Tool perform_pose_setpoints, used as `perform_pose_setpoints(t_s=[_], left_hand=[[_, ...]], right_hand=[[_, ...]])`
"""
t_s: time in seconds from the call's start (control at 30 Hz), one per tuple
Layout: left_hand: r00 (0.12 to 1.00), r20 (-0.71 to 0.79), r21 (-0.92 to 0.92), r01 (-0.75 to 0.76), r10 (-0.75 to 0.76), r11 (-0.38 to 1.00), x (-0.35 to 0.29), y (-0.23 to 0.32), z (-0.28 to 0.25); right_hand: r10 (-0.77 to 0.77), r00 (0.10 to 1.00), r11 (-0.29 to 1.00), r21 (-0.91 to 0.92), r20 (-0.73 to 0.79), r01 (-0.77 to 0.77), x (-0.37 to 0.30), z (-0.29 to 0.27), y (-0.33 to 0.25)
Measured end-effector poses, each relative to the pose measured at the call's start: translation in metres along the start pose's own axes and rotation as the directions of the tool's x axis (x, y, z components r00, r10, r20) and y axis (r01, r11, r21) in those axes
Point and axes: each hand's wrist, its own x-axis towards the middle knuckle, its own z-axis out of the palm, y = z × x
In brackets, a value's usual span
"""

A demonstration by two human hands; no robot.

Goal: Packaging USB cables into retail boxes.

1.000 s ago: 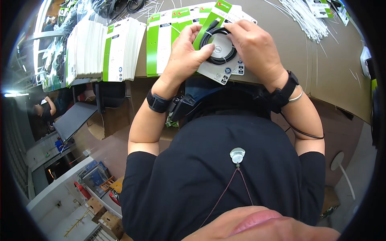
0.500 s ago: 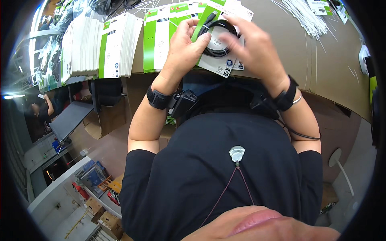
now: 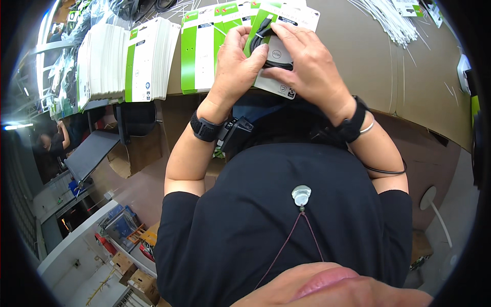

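Observation:
A coiled black USB cable point(image 3: 257, 42) lies against a green-and-white packaging card point(image 3: 279, 85) at the table's near edge. My left hand point(image 3: 238, 60) is closed on the left side of the coil and card, its thumb pressing on the cable. My right hand point(image 3: 313, 62) curves round the coil's right side, fingers at the top and thumb at the bottom, hiding that part of it. The cable's plug points up near the card's top, beside a pale tie round the coil. Other green-and-white cards point(image 3: 198, 56) lie just left of my left hand.
Two thick stacks of cards, a far-left stack point(image 3: 106, 61) and a nearer stack point(image 3: 146, 64), stand on the left of the brown table point(image 3: 358, 66). Loose white cable ties point(image 3: 386, 23) lie at the back right. Clear plastic bags point(image 3: 61, 64) crowd the left end.
My right hand, blurred and lifted over the coil before, now closes round the coil's right side. My left hand keeps its hold on cable and card.

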Motion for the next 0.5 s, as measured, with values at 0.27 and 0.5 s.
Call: perform_pose_setpoints(t_s=[0.27, 0.5], left_hand=[[0.999, -0.019, -0.019, 0.043, -0.043, 0.999, 0.005, -0.002, -0.001], [0.994, -0.089, 0.278, -0.038, 0.065, 0.96, 0.005, 0.003, 0.011]], right_hand=[[0.251, 0.946, 0.868, 0.383, 0.207, -0.314, 0.041, -0.051, 0.009], [-0.089, 0.967, 0.95, -0.271, 0.238, 0.154, 0.031, -0.013, 0.024]])
